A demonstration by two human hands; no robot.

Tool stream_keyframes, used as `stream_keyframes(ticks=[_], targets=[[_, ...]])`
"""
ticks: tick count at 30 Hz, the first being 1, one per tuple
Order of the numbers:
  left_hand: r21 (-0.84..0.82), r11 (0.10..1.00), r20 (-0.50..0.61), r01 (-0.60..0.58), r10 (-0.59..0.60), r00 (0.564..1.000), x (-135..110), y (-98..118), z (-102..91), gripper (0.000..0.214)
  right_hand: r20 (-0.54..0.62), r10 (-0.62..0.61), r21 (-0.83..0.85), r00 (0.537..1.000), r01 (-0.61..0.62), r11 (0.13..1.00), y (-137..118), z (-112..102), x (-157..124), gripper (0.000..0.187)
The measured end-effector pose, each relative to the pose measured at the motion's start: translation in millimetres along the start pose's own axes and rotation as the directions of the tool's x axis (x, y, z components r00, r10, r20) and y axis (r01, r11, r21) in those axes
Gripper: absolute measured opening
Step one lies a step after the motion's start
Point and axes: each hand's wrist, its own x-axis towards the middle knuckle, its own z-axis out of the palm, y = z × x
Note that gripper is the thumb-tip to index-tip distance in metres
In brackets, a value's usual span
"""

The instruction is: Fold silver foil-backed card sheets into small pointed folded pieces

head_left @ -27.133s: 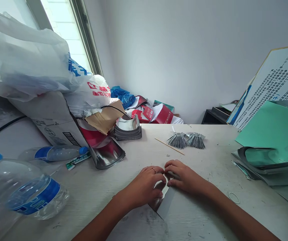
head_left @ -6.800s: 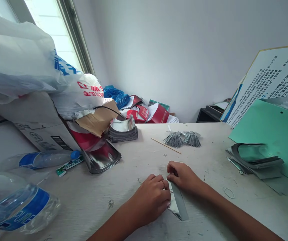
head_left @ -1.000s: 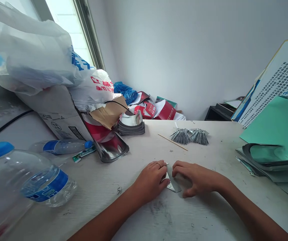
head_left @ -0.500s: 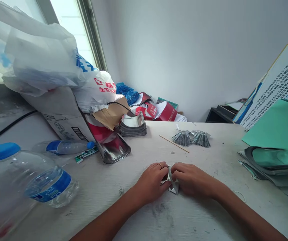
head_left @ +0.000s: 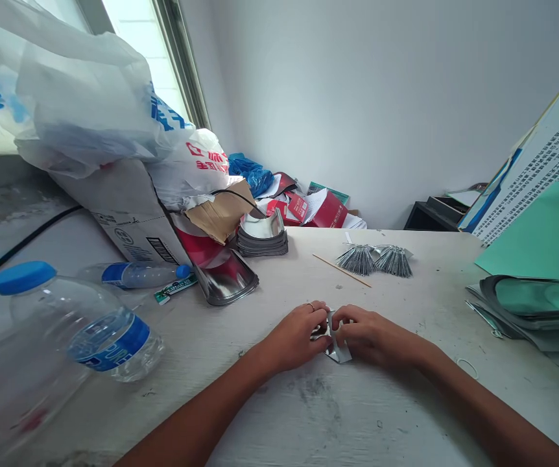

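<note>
A small folded piece of silver foil paper (head_left: 334,344) lies on the white table (head_left: 279,402) in front of me. My left hand (head_left: 296,334), a ring on one finger, pinches its left side with curled fingers. My right hand (head_left: 369,334) pinches its right side, fingers bent over the top. The two hands meet fingertip to fingertip over the foil, hiding most of it. Further back lie two finished pleated silver fans (head_left: 374,259) and a thin wooden stick (head_left: 342,270).
A big water bottle (head_left: 72,324) and a smaller one (head_left: 136,274) lie at the left by a cardboard box (head_left: 118,214) under plastic bags. Curved silver sheets (head_left: 225,279), a stack of sheets (head_left: 262,237), a green folder (head_left: 542,253) over grey sheets (head_left: 527,314), and a rubber band (head_left: 467,368).
The foil has been folded from a long strip into a small compact piece. In the last second my right hand closed in over it to meet my left.
</note>
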Motion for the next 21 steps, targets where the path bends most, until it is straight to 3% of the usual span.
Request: stream_keyframes(ticks=[8,21], targets=[[0.033,0.999,0.016,-0.007,0.007,1.0,-0.8,3.3,-0.7,0.013,0.024,-0.067,0.029,0.997,0.066,0.997,-5.5,0.6,0.9,0.016],[0.157,0.987,0.023,-0.01,0.006,1.0,-0.9,2.0,2.5,0.018,0.011,0.009,0.138,1.0,-0.011,0.99,1.5,8.3,2.8,0.011]])
